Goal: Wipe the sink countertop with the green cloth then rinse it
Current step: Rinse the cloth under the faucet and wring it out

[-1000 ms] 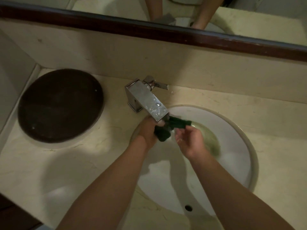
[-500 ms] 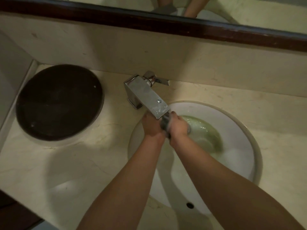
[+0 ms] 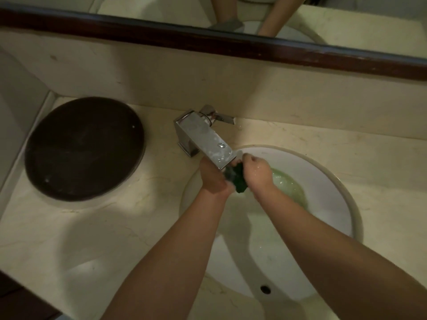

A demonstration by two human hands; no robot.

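Observation:
The dark green cloth (image 3: pixel 239 180) is bunched up just under the spout of the chrome faucet (image 3: pixel 205 139), over the white sink basin (image 3: pixel 328 181). My left hand (image 3: pixel 213 177) grips its left side and my right hand (image 3: pixel 256 170) grips its right side, both pressed close together. Water runs from the spout onto the cloth, and greenish water (image 3: pixel 288 188) pools in the bowl behind my right hand. Most of the cloth is hidden between my hands.
A round dark brown tray (image 3: pixel 84 147) lies on the beige marble countertop (image 3: pixel 92 227) left of the faucet. A dark-framed mirror (image 3: pixel 231 42) runs along the back wall. The sink's overflow hole (image 3: pixel 265 289) is at the near rim.
A second ago my hands were apart with the cloth stretched between them; they came together around it under the spout and now hold it bunched, with a little more green showing.

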